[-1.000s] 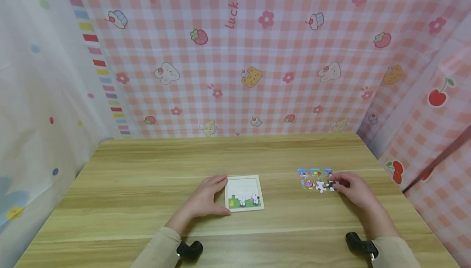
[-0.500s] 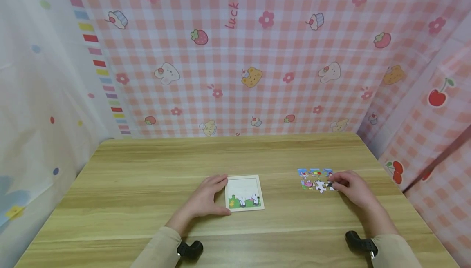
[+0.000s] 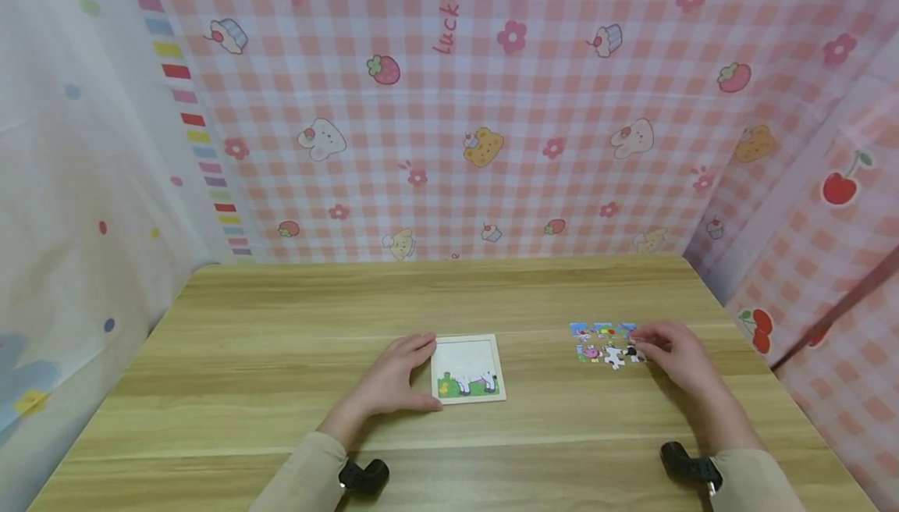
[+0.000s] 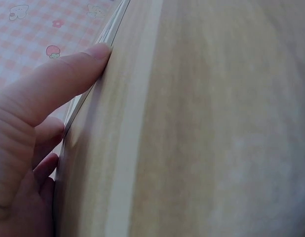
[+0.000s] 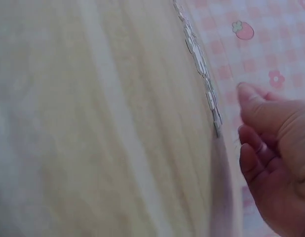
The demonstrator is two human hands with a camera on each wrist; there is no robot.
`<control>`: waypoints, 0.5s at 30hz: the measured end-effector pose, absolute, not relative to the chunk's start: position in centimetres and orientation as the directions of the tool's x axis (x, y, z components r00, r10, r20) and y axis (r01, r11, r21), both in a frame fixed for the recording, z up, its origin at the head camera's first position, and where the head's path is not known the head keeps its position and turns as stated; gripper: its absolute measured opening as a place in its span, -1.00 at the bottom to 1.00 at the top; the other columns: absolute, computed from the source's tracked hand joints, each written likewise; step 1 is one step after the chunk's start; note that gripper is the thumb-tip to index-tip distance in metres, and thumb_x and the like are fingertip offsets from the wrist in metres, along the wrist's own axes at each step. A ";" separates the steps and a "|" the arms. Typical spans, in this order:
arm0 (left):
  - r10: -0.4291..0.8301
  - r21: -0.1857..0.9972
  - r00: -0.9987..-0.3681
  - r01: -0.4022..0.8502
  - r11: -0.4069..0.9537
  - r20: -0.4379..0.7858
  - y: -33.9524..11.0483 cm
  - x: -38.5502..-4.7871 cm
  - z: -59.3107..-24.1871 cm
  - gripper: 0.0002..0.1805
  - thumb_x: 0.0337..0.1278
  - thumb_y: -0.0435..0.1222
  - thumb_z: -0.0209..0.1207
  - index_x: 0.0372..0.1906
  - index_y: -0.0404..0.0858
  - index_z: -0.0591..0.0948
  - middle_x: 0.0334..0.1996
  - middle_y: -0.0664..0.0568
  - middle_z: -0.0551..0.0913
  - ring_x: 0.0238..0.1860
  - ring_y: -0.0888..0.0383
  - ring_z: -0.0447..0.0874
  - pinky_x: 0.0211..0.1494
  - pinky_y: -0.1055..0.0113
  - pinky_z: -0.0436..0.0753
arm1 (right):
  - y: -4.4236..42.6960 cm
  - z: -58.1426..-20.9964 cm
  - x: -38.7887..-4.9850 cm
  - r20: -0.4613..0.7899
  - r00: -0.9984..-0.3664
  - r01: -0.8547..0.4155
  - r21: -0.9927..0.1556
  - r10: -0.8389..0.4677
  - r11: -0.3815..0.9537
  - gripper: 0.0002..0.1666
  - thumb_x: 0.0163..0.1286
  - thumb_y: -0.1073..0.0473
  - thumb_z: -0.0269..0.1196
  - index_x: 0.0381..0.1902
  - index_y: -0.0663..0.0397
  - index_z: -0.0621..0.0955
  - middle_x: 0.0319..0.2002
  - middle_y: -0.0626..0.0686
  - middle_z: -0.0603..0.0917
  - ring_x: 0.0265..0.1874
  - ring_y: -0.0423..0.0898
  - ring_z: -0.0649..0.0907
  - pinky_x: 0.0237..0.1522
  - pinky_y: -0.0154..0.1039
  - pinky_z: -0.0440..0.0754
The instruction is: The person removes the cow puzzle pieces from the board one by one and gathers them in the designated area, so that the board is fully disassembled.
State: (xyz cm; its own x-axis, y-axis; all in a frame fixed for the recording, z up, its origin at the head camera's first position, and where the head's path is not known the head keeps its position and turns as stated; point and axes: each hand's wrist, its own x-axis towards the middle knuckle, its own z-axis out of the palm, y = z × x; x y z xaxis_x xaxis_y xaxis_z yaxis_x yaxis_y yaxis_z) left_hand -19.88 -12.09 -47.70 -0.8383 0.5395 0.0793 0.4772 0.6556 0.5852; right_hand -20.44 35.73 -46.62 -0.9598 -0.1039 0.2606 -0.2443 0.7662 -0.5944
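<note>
The right hand (image 3: 672,352) is narrowing at the loose puzzle pieces (image 3: 613,357), grip unclear, while the left hand (image 3: 395,375) is holding the part-filled frame (image 3: 461,356).

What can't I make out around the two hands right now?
Head view: whether the right hand pinches a piece; its fingertips are too small.
Head view: the rightmost of the puzzle pieces, partly covered by that hand.
Right wrist view: the pieces' prints, seen edge-on.
Left wrist view: the face of the wooden frame, nearly edge-on.
Left wrist view: the rest of the left hand, cut off at the left edge.
</note>
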 end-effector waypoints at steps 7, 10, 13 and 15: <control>0.543 0.589 -0.835 0.481 0.649 0.084 -12.1 -19.8 -47.6 0.10 -0.12 0.00 0.58 0.47 -0.50 0.37 0.55 -0.23 0.30 0.56 -0.27 0.15 0.58 -0.20 0.17 | 33.4 -45.0 -20.5 0.303 -0.932 -0.352 -0.613 -0.200 0.707 -0.82 0.35 0.40 0.38 -0.09 0.32 0.72 -0.19 0.18 0.74 -0.27 -0.28 0.59 -0.29 -0.35 0.62; 0.544 0.590 -0.835 0.481 0.649 0.083 -12.1 -19.8 -47.6 0.11 -0.12 0.00 0.58 0.47 -0.50 0.36 0.55 -0.23 0.30 0.56 -0.27 0.14 0.58 -0.20 0.17 | 31.7 -44.8 -20.6 0.335 -0.907 -0.416 -0.627 -0.254 0.659 -0.79 0.31 0.44 0.40 -0.09 0.35 0.72 -0.21 0.18 0.74 -0.25 -0.31 0.60 -0.27 -0.37 0.63; 0.542 0.592 -0.837 0.476 0.650 0.078 -12.1 -19.9 -47.6 0.11 -0.12 0.00 0.58 0.48 -0.50 0.36 0.55 -0.22 0.29 0.56 -0.27 0.14 0.58 -0.20 0.16 | 29.7 -44.8 -20.7 0.352 -0.885 -0.466 -0.642 -0.305 0.609 -0.75 0.29 0.46 0.40 -0.06 0.38 0.71 -0.19 0.20 0.74 -0.23 -0.19 0.64 -0.29 -0.35 0.65; 0.541 0.591 -0.837 0.475 0.652 0.077 -12.1 -19.9 -47.7 0.11 -0.11 0.01 0.58 0.48 -0.49 0.36 0.55 -0.22 0.29 0.56 -0.27 0.14 0.58 -0.20 0.16 | 28.4 -44.8 -20.7 0.349 -0.873 -0.487 -0.647 -0.340 0.586 -0.73 0.30 0.46 0.39 -0.03 0.39 0.71 -0.15 0.21 0.74 -0.20 -0.07 0.67 -0.27 -0.32 0.68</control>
